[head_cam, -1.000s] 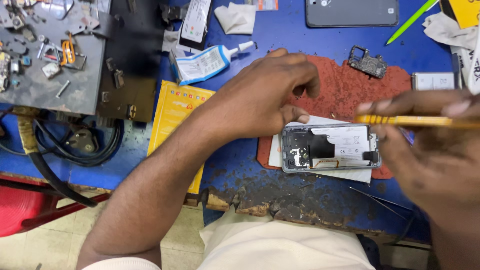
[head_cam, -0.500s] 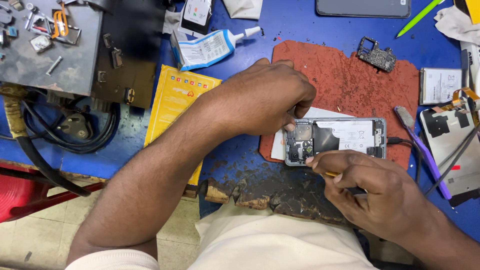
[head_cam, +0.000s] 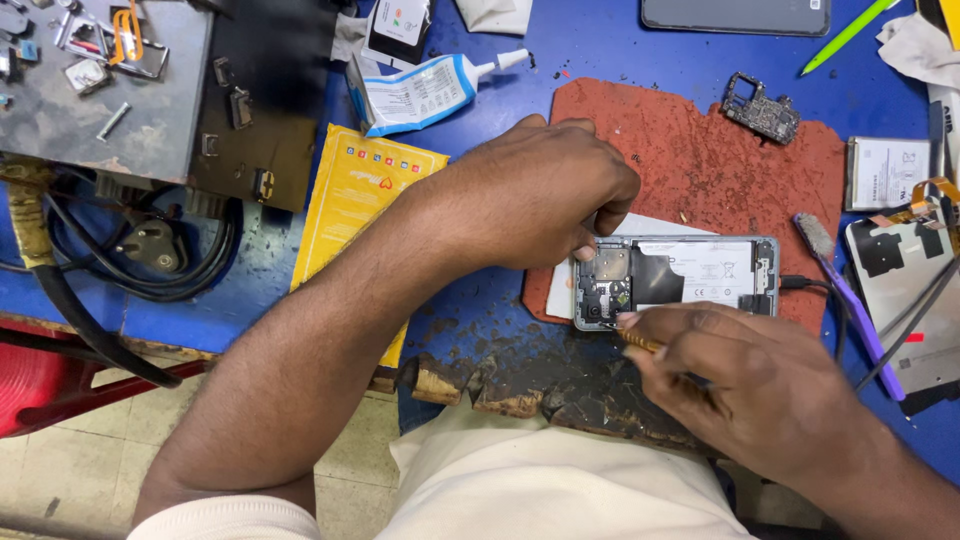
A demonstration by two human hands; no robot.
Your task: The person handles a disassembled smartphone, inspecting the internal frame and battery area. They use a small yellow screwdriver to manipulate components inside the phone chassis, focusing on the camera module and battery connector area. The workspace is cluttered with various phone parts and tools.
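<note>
An opened phone (head_cam: pixel 690 277) with its back cover off lies on a red-brown work mat (head_cam: pixel 700 150) at the blue bench's front edge. My left hand (head_cam: pixel 540 195) rests on the phone's upper left corner, its fingertips pressing the frame. My right hand (head_cam: pixel 745 375) is closed around a thin yellow-handled tool (head_cam: pixel 640 342) whose tip touches the phone's lower left corner. The rest of the tool is hidden inside my fist.
A small circuit board (head_cam: pixel 762 108) lies on the mat's far right. A glue tube (head_cam: pixel 430 88) and yellow packet (head_cam: pixel 355 200) sit left of it. A purple brush (head_cam: pixel 850 300), a battery (head_cam: pixel 885 172) and phone parts lie right. A grey metal box (head_cam: pixel 110 90) and black cables (head_cam: pixel 150 250) occupy the left.
My right hand came down from above the phone with the tool and now sits at the front edge, tip on the phone's lower left corner. The left hand stayed on the phone.
</note>
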